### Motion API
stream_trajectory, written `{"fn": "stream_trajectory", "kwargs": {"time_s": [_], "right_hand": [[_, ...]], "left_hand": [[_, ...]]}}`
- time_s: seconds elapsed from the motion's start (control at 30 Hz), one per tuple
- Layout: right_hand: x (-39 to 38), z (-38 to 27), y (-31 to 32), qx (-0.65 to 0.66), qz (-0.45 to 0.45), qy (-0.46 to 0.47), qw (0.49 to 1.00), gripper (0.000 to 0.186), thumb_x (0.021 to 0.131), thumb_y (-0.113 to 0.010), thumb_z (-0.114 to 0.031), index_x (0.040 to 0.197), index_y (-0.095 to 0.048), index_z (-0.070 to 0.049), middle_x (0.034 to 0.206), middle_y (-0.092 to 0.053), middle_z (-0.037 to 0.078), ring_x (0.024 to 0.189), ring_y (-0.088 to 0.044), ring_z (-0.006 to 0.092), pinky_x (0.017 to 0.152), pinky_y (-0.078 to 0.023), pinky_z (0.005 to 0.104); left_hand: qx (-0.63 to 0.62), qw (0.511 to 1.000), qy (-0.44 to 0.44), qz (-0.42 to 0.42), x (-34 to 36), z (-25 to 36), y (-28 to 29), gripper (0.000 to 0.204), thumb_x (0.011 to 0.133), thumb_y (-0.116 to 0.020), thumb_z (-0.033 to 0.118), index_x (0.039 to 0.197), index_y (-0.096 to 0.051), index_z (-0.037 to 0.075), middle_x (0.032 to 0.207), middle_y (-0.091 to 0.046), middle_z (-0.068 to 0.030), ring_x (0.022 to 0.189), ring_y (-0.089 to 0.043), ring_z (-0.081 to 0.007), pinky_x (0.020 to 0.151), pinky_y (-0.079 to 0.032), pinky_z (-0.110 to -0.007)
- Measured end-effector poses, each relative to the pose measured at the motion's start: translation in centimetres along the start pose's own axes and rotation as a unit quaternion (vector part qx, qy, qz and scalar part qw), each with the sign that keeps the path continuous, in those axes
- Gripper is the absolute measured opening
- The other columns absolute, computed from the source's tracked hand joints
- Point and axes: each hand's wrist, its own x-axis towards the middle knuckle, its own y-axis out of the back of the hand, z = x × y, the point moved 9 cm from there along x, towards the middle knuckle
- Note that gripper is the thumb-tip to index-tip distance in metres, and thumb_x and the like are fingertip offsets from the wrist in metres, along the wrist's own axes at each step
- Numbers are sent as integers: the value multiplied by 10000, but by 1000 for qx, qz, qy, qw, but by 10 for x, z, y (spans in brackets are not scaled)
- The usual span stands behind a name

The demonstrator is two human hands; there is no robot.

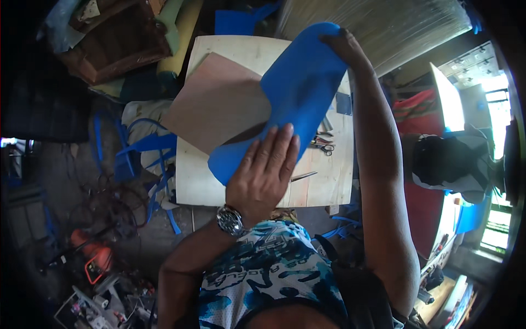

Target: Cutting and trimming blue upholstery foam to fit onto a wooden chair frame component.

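A bent sheet of smooth blue material (307,74) rises at a slant over the pale wooden tabletop (241,189). My right hand (348,49) reaches out to its far right corner and grips the edge. Pressed flat on the near part of the sheet is my left hand (263,172), its fingers stretched out and its thumb hidden; a watch (229,220) circles that wrist. Under the blue sheet lies a brownish-pink flat board or sheet (219,98), partly covered. Scissors (327,148) rest right of it, and a thin pointed tool (304,176) lies nearer me.
Blue scraps (145,145) hang at the table's left side. A brown wooden frame (118,49) and rolls of material stand at far left. An orange machine (98,257) sits on the floor at lower left. Another person (449,164) is at the right.
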Motion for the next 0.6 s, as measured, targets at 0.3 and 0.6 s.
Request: {"fn": "stream_trajectory", "kwargs": {"time_s": [0.3,0.6], "right_hand": [[20,10,-17,-157,217,142,953,241,912,-600,-321,937,-658,-88,802,-651,83,714,-629,285,650,-498,451],[-54,-50,-50,-193,329,302,874,325,958,-590,-393,695,-640,-208,616,-571,21,578,-587,232,552,-420,420]], "left_hand": [[14,995,98,-1,11,-4,-1,928,713,-890,247,1492,-428,41,1475,-528,-192,1300,-576,-341,1053,-483,-473],[135,957,249,-54,-49,-130,44,896,739,-869,264,1509,-429,141,1559,-448,-103,1476,-359,-325,1214,-227,-547]]}}
